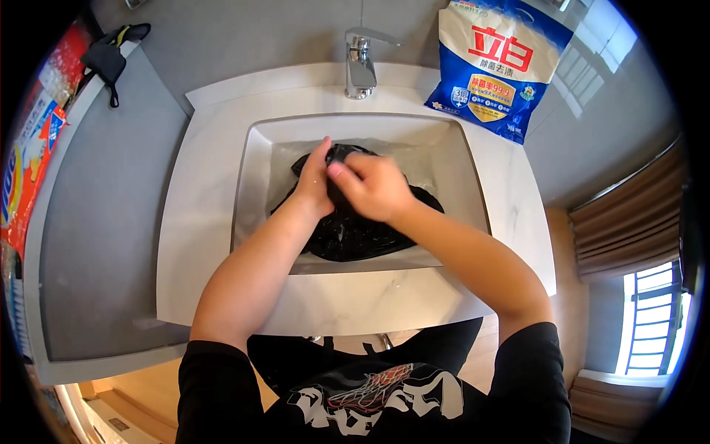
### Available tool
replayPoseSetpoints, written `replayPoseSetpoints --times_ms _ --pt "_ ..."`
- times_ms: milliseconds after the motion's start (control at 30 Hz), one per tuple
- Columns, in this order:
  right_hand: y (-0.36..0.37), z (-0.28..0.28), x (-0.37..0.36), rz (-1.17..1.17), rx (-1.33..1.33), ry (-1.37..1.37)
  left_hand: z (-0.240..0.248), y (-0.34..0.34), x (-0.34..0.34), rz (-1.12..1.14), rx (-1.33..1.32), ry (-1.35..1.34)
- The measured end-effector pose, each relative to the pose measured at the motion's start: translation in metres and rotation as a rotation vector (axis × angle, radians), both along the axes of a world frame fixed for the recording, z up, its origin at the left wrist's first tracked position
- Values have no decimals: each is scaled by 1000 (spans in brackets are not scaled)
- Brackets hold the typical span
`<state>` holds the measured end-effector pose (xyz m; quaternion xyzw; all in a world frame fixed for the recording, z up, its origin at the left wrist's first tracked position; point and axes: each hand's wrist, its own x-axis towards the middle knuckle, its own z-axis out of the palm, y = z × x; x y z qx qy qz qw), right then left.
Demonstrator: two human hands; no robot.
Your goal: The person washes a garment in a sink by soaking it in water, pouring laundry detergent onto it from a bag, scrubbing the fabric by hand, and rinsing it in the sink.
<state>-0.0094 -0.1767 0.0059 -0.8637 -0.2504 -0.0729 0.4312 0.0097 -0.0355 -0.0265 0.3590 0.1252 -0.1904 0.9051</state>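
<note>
A wet, shiny black cloth [355,237] lies bunched in a rectangular sink [473,200] that has water in it. Over the sink's middle, my two hands meet with a gathered part of the cloth between them. My left hand [318,181] is held edge-up along the left side of the bunch, its fingers mostly hidden. Curled into a fist, my right hand [377,189] grips the bunch from the right and is slightly blurred. Folds of the cloth spread below and to both sides of my hands. Whether it is a garment cannot be told.
A chrome faucet [361,66] stands behind the sink on the white marbled counter [200,192]. At the back right corner rests a blue and white detergent bag [495,70]. Leftward, a grey ledge [111,214] carries colourful packages [33,177] and a black strapped item [107,63].
</note>
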Motion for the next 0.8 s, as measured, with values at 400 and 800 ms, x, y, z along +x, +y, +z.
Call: replayPoseSetpoints --times_ms 400,800 --pt "2 -13 5 95 -91 -113 -1 -2 4 120 243 37" --pt "-8 1 16 -278 -48 66 -28 4 19 120 138 -65"
